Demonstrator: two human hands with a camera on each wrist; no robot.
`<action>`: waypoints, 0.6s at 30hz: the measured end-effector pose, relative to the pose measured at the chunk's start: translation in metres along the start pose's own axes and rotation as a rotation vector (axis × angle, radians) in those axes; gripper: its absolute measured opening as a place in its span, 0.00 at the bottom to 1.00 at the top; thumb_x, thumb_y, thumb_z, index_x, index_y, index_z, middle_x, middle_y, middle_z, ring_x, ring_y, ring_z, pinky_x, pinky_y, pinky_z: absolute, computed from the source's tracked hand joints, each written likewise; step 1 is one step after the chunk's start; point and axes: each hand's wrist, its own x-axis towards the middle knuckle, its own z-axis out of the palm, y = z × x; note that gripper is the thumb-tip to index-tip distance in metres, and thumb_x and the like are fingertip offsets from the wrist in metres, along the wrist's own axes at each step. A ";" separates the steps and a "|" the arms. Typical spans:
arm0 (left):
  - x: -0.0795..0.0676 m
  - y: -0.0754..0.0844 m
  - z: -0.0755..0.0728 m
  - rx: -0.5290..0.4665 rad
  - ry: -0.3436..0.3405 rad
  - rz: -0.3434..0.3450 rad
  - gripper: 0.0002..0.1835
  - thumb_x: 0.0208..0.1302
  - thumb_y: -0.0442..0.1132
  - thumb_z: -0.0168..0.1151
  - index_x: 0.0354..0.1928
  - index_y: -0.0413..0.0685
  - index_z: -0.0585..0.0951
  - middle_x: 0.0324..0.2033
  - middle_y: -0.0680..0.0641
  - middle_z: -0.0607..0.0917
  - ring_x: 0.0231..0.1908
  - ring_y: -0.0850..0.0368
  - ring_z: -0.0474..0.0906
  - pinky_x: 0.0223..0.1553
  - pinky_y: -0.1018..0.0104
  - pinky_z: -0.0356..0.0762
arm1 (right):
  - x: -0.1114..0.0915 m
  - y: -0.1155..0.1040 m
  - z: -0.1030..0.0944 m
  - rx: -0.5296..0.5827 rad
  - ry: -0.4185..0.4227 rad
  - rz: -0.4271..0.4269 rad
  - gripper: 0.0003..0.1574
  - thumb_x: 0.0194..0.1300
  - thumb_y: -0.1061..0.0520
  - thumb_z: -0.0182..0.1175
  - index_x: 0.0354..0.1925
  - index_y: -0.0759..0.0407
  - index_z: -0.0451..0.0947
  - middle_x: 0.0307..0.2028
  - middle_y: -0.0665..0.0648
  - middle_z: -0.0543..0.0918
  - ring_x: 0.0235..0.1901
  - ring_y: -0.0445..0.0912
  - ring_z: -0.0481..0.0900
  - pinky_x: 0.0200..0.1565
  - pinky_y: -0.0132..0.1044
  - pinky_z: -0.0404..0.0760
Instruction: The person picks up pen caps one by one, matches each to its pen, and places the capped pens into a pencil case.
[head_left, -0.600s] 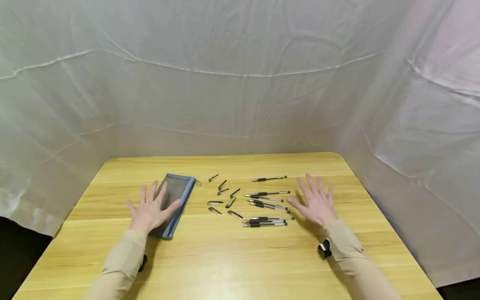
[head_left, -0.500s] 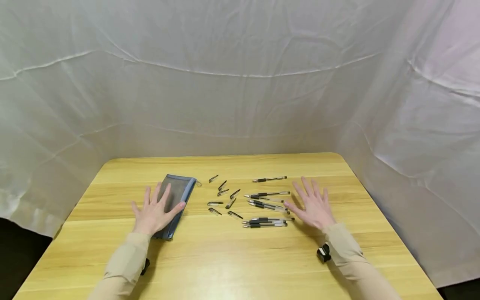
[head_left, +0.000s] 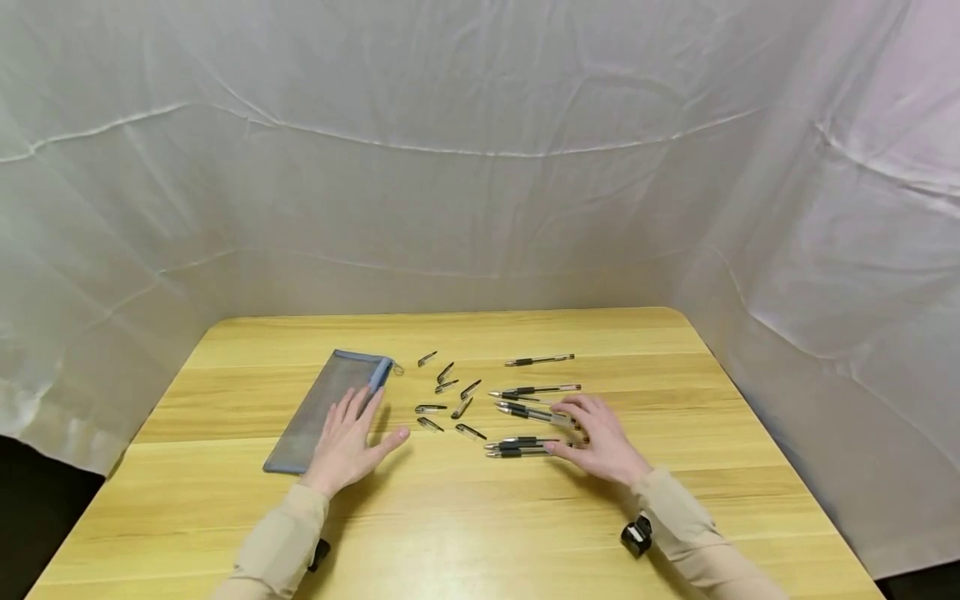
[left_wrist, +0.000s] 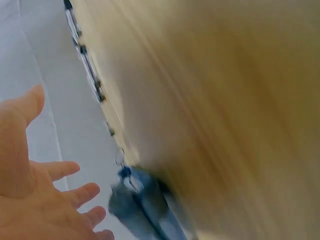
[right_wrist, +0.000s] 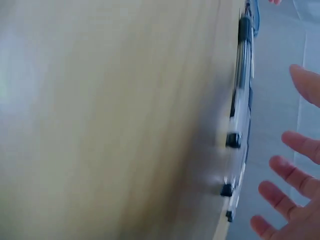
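Observation:
Fingers spread, my left hand (head_left: 351, 450) is over the right edge of a grey mesh zip pouch (head_left: 315, 421) with blue trim. In the left wrist view the same hand (left_wrist: 50, 205) holds nothing, and the pouch (left_wrist: 145, 205) is blurred. My right hand (head_left: 600, 442) is over the back ends of the nearer uncapped gel pens (head_left: 521, 410), hiding some of them, its fingers slightly bent. The right wrist view has its fingers (right_wrist: 290, 172) apart, beside the pen ends (right_wrist: 233, 140). Several black-clipped pen caps (head_left: 431, 408) lie scattered between the two hands.
One pen (head_left: 540, 360) lies apart at the back of the wooden table (head_left: 480, 533). White cloth (head_left: 480, 208) hangs behind the table and along both sides. A small black device (head_left: 637, 536) is strapped at the right wrist.
My left hand has moved right, uncovering most of the pouch. The right hand has come left over the pens, its fingers drawing closer together. The pens and caps lie as before.

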 end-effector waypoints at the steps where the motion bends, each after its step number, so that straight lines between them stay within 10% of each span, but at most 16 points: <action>1: 0.000 0.002 0.001 -0.015 -0.005 0.008 0.47 0.68 0.63 0.57 0.78 0.43 0.56 0.77 0.33 0.54 0.78 0.30 0.43 0.76 0.32 0.38 | -0.001 0.000 0.002 0.020 0.001 -0.007 0.36 0.56 0.43 0.73 0.59 0.59 0.78 0.59 0.62 0.78 0.62 0.60 0.72 0.66 0.68 0.63; 9: 0.001 0.016 0.007 -0.110 -0.087 0.026 0.48 0.68 0.59 0.60 0.78 0.39 0.54 0.78 0.32 0.54 0.78 0.30 0.43 0.76 0.33 0.39 | 0.000 -0.006 0.009 0.076 -0.062 0.005 0.22 0.50 0.46 0.77 0.41 0.52 0.82 0.41 0.50 0.80 0.48 0.49 0.73 0.61 0.61 0.67; 18: 0.004 0.023 0.013 -0.157 -0.125 0.040 0.46 0.69 0.58 0.59 0.78 0.39 0.54 0.77 0.33 0.55 0.77 0.30 0.48 0.74 0.31 0.48 | 0.006 -0.010 0.012 0.081 -0.130 0.028 0.17 0.50 0.49 0.78 0.35 0.50 0.82 0.41 0.49 0.81 0.54 0.54 0.76 0.67 0.67 0.61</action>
